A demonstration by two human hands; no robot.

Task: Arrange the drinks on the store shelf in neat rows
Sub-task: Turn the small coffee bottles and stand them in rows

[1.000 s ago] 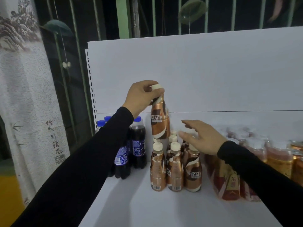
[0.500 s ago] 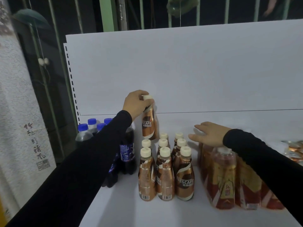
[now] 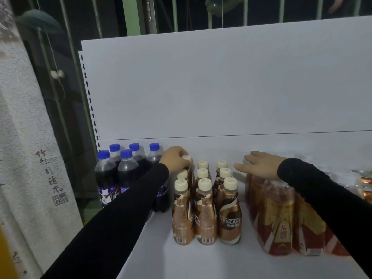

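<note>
The step in hand looks like seating the rearmost brown coffee bottle with a cream screw cap [image 3: 186, 160] at the back of the left-hand row of matching brown plastic coffee bottles [image 3: 205, 210] on the white store shelf [image 3: 201, 264]. To do it well, the bottle should be set flat on its base, directly behind the two in front of it and level with the rearmost bottles of the middle and right rows, then let go straight upward so the cap is not dragged sideways; a sideways tug could tip it into its neighbours, which stand close together. The left hand [image 3: 175, 160] reaches over the block from the left, its fingers [image 3: 182, 153] curled round the cap and neck, holding that bottle from above; whether its base already rests on the shelf is hidden by the bottles in front. The right hand [image 3: 259, 164] lies apart to the right, fingers straight and loosely spread, resting on or just above the tops of the shrink-wrapped red-and-gold tea bottles [image 3: 279, 214]; actual contact is hard to tell. It holds nothing. Dark cola bottles with blue caps [image 3: 114, 174] stand just left of the coffee rows, partly behind the black left sleeve [image 3: 120, 224].
</note>
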